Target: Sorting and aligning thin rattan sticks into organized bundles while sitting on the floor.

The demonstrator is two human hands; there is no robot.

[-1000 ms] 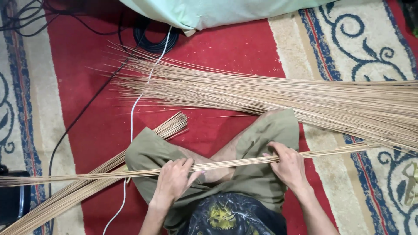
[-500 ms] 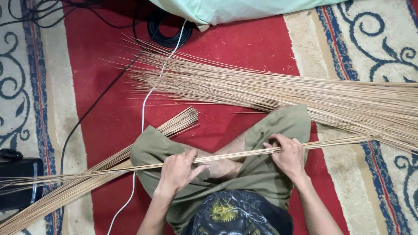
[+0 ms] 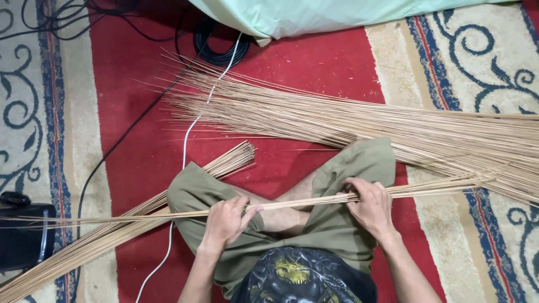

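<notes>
**Two hands on one thin bundle of sticks, three lots of sticks in all**

You sit cross-legged on the carpet, and your lap is the landmark here. Across it lies a thin bundle of sticks (image 3: 303, 201), running from far out past your left knee to beyond your right knee, tilted slightly upward toward the right. Your left hand (image 3: 224, 220) has its fingers clenched around the bundle just above your left thigh. Your right hand (image 3: 368, 205) has its fingers curled over the same bundle above your right thigh, grasping it.

Count three lots of sticks. The thin bundle is one. A thicker bundle (image 3: 112, 230) lies on the floor to the left of your lap, slanting from the lower left corner up to a cut end near your left knee. The third, a large loose heap of sticks (image 3: 359, 120), spreads beyond your lap, fanning from a ragged left end to the right edge of the view.

Two cables run left of your lap: one white cable (image 3: 185, 143) and one black cable (image 3: 120, 140), with a black coil (image 3: 220, 49) farther off. A dark box (image 3: 22, 233) sits at the far left.

The floor is a red carpet (image 3: 314, 67) with cream and blue scrolled borders. Beyond the heap lies a pale green cloth (image 3: 337, 14).
</notes>
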